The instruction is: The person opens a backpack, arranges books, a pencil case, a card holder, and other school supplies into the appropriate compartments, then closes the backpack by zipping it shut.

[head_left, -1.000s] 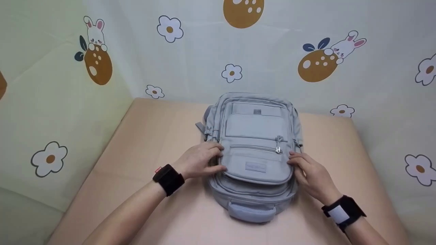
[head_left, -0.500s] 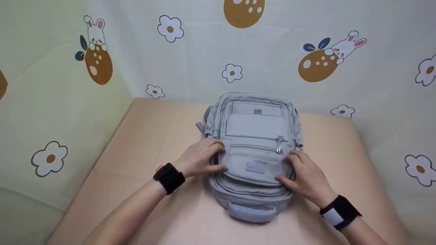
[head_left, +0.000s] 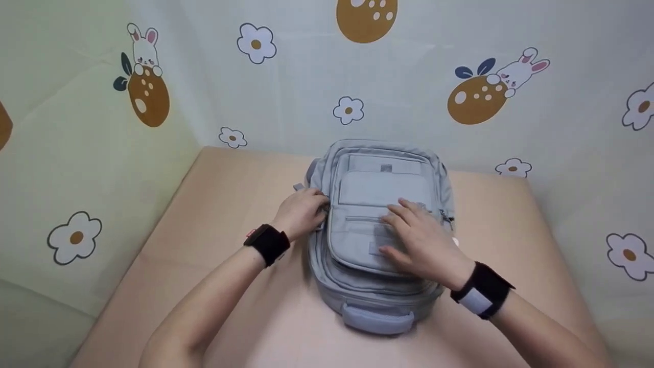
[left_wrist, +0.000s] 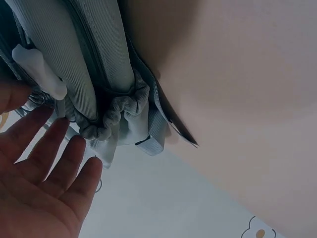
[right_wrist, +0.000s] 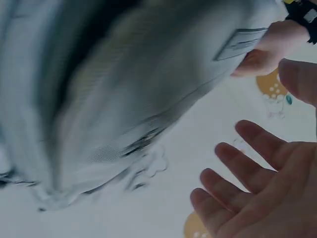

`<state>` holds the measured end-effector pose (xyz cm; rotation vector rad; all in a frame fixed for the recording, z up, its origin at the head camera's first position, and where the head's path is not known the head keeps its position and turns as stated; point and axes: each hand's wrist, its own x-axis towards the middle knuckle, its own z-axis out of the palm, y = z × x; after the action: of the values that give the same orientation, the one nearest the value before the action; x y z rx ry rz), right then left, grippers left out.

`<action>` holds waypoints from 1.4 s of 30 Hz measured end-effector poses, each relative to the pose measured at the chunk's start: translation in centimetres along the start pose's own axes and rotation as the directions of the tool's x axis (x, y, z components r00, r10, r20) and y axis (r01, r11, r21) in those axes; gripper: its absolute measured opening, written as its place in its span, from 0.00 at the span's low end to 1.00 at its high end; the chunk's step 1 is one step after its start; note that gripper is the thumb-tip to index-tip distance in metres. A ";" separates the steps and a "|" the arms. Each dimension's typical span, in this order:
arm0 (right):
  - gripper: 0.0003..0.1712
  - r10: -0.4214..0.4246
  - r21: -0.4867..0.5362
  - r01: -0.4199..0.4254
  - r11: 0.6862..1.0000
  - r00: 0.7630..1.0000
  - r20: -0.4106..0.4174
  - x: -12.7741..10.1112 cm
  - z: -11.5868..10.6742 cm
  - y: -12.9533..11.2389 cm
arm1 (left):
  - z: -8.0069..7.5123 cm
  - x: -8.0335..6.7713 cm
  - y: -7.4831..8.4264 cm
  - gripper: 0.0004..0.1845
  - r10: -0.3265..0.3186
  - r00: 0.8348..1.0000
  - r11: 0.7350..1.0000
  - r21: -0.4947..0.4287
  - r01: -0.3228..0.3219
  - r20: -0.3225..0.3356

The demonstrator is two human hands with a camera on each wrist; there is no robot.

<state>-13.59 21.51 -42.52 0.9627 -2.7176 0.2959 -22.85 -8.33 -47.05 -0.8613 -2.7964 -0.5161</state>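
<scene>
On the left hangs a pale cloth (head_left: 76, 168) printed with flowers, rabbits and brown eggs; it runs round behind the beige table (head_left: 214, 214) as well. The person's left hand (head_left: 301, 212), a black strap (head_left: 267, 244) at its wrist, rests at the left edge of the backpack (head_left: 380, 184), fingers touching the side seam near a small strap tab; in the left wrist view the fingers (left_wrist: 54, 158) are straight and loose beside the gathered elastic of a side pocket (left_wrist: 119, 116), grasping nothing. The grey backpack lies flat in the middle of the table, front up, its carry handle (head_left: 377, 319) pointing toward the person and its base toward the cloth behind. The right hand (head_left: 416, 237) lies on the front pocket, fingers spread and released, tips near the pocket's zip line (head_left: 360, 219); the right wrist view, blurred, shows the fingers (right_wrist: 247, 163) apart and straight. A black strap with a white patch (head_left: 480, 294) wraps that wrist; to the right lies bare table and then more printed cloth.
</scene>
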 end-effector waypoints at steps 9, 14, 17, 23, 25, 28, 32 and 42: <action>0.45 -0.033 0.022 0.030 0.999 0.980 0.197 3.4 2.0 -2.6 | 0.0 0.6 0.0 0.03 0.009 0.999 1.000 0.027 -0.008 -0.037; 0.46 -0.009 0.016 0.005 1.000 0.968 0.250 3.4 2.8 -2.4 | -0.8 0.4 0.0 0.02 0.013 0.998 1.000 0.004 -0.013 -0.056; 0.47 -0.004 0.014 0.001 1.000 0.968 0.250 3.3 3.1 -2.1 | -1.2 0.3 0.1 0.02 0.003 0.999 1.000 0.000 -0.003 -0.054; 0.48 -0.023 -0.007 0.026 1.000 0.971 0.237 3.1 3.4 -2.0 | -1.7 0.0 0.6 0.05 -0.005 0.999 1.000 0.021 0.006 -0.053; 0.48 -0.024 -0.008 0.026 1.000 0.970 0.244 3.1 3.4 -2.0 | -1.9 -0.2 0.8 0.05 -0.004 0.999 1.000 0.018 0.005 -0.054; 0.48 -0.020 -0.006 0.022 1.000 0.967 0.254 3.2 3.4 -2.0 | -2.2 -0.7 1.2 0.06 -0.006 0.999 1.000 0.013 0.006 -0.032; 0.47 -0.023 -0.002 0.024 1.000 0.967 0.253 3.2 3.5 -2.0 | -2.6 -1.7 1.8 0.06 0.006 1.000 1.000 0.017 -0.006 -0.001; 0.46 -0.025 0.001 0.025 1.000 0.970 0.241 3.0 3.4 -2.1 | -2.5 -3.7 2.8 0.04 0.084 0.996 0.996 -0.006 -0.084 0.001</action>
<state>-15.07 17.21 -44.61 1.0969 -2.9185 0.1821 -18.10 -9.03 -44.91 -0.9756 -2.7466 -0.5108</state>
